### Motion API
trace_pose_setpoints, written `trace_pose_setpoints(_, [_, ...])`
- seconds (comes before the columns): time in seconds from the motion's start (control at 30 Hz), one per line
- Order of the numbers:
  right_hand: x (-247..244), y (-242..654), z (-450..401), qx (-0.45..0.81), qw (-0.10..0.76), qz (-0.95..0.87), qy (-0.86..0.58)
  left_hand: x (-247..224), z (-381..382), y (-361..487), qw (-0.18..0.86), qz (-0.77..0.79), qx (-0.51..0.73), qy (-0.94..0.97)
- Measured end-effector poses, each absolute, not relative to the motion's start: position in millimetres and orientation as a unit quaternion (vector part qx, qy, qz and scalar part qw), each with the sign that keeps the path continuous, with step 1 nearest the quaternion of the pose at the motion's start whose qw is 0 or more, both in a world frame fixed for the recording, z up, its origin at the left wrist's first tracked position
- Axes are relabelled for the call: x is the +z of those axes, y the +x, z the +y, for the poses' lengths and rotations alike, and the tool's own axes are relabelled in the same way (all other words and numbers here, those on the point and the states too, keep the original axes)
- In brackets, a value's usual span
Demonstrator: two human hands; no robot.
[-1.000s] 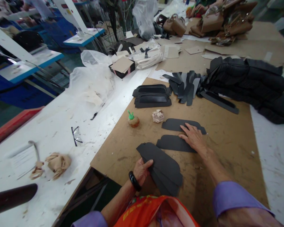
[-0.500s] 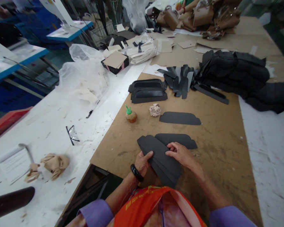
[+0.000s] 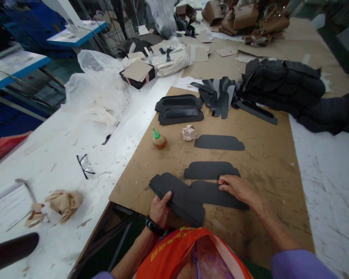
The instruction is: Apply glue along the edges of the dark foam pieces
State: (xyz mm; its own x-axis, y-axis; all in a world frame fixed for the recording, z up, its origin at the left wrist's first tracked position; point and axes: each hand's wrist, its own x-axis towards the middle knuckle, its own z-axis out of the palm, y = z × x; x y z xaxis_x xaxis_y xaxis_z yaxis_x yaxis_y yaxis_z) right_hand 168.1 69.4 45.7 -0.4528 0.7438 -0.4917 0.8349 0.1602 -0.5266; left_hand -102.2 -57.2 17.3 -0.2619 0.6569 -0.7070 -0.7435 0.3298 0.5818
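Note:
My left hand (image 3: pixel 159 210) is closed round the near-left edge of several overlapping dark grey panels (image 3: pixel 178 199), its thumb pressed on top. With fingers pinched together, my right hand (image 3: pixel 237 189) has hold of the upper edge of a single dark grey panel (image 3: pixel 208 192). The left end of that panel meets the ones in my left hand. Just beyond lies a flat panel (image 3: pixel 211 170) of the same notched shape on the brown board (image 3: pixel 139 178). Farther back, another matching panel (image 3: pixel 219 142) lies parallel to it.
Behind the panels are a crumpled paper ball (image 3: pixel 189 133) and a small round pot with a green nozzle (image 3: pixel 159 140). Black shaped pieces (image 3: pixel 180 110), dark strips (image 3: pixel 221 97) and a long black bundle (image 3: pixel 283 79) lie farther back. Eyeglasses (image 3: pixel 85 166) rest at left.
My left hand has moved left with its panels. My right hand has moved right, drawing one panel away from the fanned stack. The other panel beyond is now fully uncovered.

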Motion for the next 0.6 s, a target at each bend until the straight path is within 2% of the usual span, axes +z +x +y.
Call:
trace_pose_setpoints(0.37, [40.6, 161.1, 98.6, -0.225, 0.043, 0.783, 0.579, 21.0, -41.7, -98.7, 0.590, 0.542, 0.596, -0.056])
trace_pose_setpoints(0.47, [45.3, 155.1, 80.8, -0.181, -0.004, 0.779, 0.600, 21.4, -43.5, -97.8, 0.588, 0.546, 0.593, -0.067])
trace_pose_setpoints(0.53, [46.5, 141.1, 61.1, -0.209, -0.062, 0.767, 0.603, 22.8, -45.3, -97.1, 0.595, 0.549, 0.582, -0.072])
trace_pose_setpoints(0.6, [45.7, 120.9, 40.3, -0.308, -0.089, 0.745, 0.585, 25.6, -46.4, -95.8, 0.607, 0.545, 0.573, -0.074])
